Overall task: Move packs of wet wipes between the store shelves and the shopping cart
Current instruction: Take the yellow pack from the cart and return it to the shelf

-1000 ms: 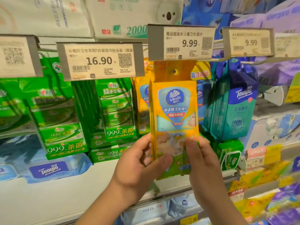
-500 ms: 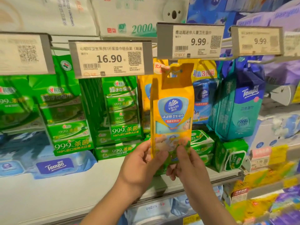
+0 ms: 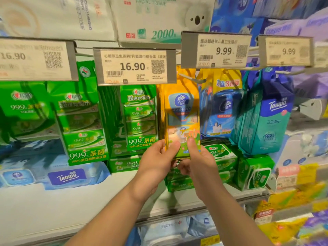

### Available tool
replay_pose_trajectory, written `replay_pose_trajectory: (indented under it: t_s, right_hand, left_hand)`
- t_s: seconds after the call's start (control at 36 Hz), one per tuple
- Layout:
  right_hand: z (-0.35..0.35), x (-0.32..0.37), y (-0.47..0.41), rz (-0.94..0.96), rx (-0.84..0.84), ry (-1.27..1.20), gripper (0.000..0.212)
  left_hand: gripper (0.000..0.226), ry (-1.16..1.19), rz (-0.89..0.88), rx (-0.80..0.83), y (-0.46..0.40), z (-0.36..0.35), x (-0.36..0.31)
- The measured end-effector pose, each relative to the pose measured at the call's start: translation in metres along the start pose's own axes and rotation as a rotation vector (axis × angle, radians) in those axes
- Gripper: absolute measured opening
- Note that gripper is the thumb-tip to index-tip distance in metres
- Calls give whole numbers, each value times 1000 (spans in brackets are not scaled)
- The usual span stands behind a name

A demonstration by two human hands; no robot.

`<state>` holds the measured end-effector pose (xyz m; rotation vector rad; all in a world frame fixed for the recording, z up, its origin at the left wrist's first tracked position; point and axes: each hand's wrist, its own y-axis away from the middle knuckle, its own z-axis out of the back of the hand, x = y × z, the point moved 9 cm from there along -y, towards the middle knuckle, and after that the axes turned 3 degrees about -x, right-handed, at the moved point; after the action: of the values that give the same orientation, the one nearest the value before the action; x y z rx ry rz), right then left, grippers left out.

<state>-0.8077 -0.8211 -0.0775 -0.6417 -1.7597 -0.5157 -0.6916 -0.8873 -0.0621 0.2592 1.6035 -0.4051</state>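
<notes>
A tall yellow Vinda pack of wet wipes (image 3: pixel 181 110) hangs upright in front of the shelf display, its top tucked under the price tags near a metal peg hook (image 3: pixel 192 78). My left hand (image 3: pixel 158 162) pinches its lower left corner, thumb on the front. My right hand (image 3: pixel 197 162) pinches the lower right corner the same way. More yellow packs sit directly behind it. No shopping cart is in view.
Green 999 wipe packs (image 3: pixel 140 118) hang to the left, blue Vinda (image 3: pixel 223 110) and teal Tempo packs (image 3: pixel 266 119) to the right. Price tags (image 3: pixel 134 66) jut out above. Flat Tempo packs (image 3: pixel 71 176) and green packs lie on the white shelf (image 3: pixel 44 210).
Both hands have carried the yellow pack up and back toward the peg; its top, earlier free in front of the tags, now sits under them against the other yellow packs.
</notes>
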Motion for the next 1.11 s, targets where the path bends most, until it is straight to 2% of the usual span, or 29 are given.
replay_pose_trajectory:
  t_s: [0.06, 0.17, 0.19, 0.28, 0.33, 0.44, 0.5, 0.56, 0.58, 0.69, 0.81, 0.92, 1.0, 1.06, 1.11]
  right_hand:
    - [3, -5, 0, -23, -1, 16, 35]
    - [16, -17, 1, -100, 0, 58, 28]
    - [19, -19, 2, -106, 0, 68, 23]
    - [27, -22, 4, -105, -8, 102, 13]
    - [30, -23, 8, -107, 0, 129, 11]
    - [28, -27, 19, -118, 63, 213, 13]
    - [24, -32, 25, -129, 106, 267, 13]
    - [20, -38, 30, -125, 137, 361, 11]
    - [18, -41, 33, -115, 157, 406, 11]
    - [7, -45, 48, 38, 249, 734, 24]
    - [-12, -57, 74, 80, 394, 1046, 54]
    - [-41, -69, 102, 109, 515, 1321, 64]
    - [-72, -76, 125, 201, 572, 1463, 62]
    - [-97, -80, 145, 271, 608, 1498, 53]
    - [-123, -87, 167, 321, 652, 1499, 54]
  left_hand:
    - [45, -25, 7, 4, 5, 3, 5]
    - [20, -14, 33, 5, 13, 12, 16]
    - [25, -16, 46, -18, 16, 17, 19]
    - [63, -108, 82, -114, 25, 33, 24]
    - [76, -180, 102, -137, 33, 41, 23]
    - [85, -287, 112, -157, 47, 52, 24]
    - [69, -359, 114, -162, 55, 56, 27]
    - [51, -468, 109, -178, 62, 64, 29]
    - [53, -509, 114, -184, 67, 69, 30]
    - [94, -703, 117, -189, 92, 88, 31]
    - [92, -959, 118, -148, 119, 106, 30]
    - [86, -1074, 70, -174, 146, 136, 26]
    - [87, -1110, 56, -230, 174, 171, 23]
    - [89, -1130, 70, -284, 198, 204, 19]
    - [88, -1129, 121, -344, 228, 241, 18]
